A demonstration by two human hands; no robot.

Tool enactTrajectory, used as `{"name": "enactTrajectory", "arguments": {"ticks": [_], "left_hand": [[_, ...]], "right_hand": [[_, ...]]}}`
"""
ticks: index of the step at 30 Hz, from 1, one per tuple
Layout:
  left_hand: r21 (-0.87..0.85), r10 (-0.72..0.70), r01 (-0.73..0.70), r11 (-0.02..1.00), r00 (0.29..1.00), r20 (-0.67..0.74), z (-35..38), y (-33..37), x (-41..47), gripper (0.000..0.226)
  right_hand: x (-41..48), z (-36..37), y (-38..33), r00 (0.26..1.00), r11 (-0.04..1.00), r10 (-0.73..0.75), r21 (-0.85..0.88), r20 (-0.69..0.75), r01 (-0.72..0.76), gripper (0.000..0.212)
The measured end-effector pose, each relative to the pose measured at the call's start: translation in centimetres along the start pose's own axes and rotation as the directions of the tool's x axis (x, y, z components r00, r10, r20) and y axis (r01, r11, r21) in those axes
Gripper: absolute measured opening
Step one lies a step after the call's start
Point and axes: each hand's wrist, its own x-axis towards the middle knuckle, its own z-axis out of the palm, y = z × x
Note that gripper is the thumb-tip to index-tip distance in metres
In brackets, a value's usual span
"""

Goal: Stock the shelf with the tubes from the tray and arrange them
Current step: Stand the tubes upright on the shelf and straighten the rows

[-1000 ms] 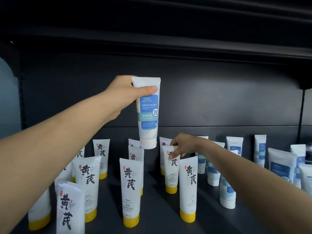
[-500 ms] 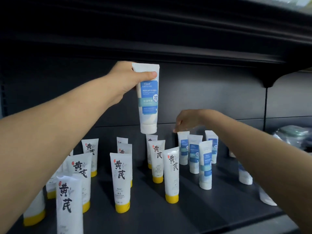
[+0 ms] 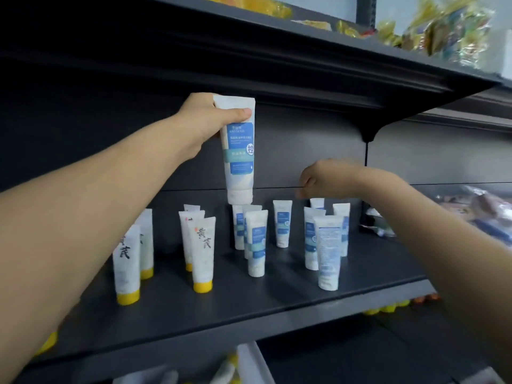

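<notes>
Well, the shelf (image 3: 249,303) already carried yellow-capped tubes (image 3: 202,253) and blue tubes (image 3: 282,227), all standing. The left hand (image 3: 206,120) gripped a spare tube (image 3: 239,156) by its crimp, cap down, above them, not yet placed. The right hand (image 3: 321,177) hovered beside it, blurred; I couldn't tell whether it was open or closed. No tray showed.

Shiny yellowish packets (image 3: 432,29) piled top right; clear-wrapped goods (image 3: 482,212), blurred, far right beyond black bracket (image 3: 368,133).
</notes>
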Motion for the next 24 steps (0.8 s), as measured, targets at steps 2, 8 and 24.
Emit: {"name": "enactTrajectory", "arguments": {"ticks": [2, 8, 24], "left_hand": [[0.004, -0.019, 0.019, 1.000, 1.000, -0.004, 2.5, 0.1, -1.0, 0.011], [0.000, -0.100, 0.100, 0.995, 0.994, -0.043, 9.2, -0.6, -3.9, 0.024], [0.087, -0.266, 0.273, 0.958, 0.960, -0.084, 15.3, -8.1, -8.0, 0.018]], "right_hand": [[-2.7, 1.0, 1.7, 1.000, 1.000, -0.017, 0.002, -0.023, 0.017, 0.041], [-9.4, 5.4, 5.8, 0.993, 0.993, -0.091, 0.070, -0.072, 0.096, 0.048], [-13.9, 16.4, 5.8, 0.980, 0.951, -0.140, 0.295, 0.144, 0.093, 0.036]]}}
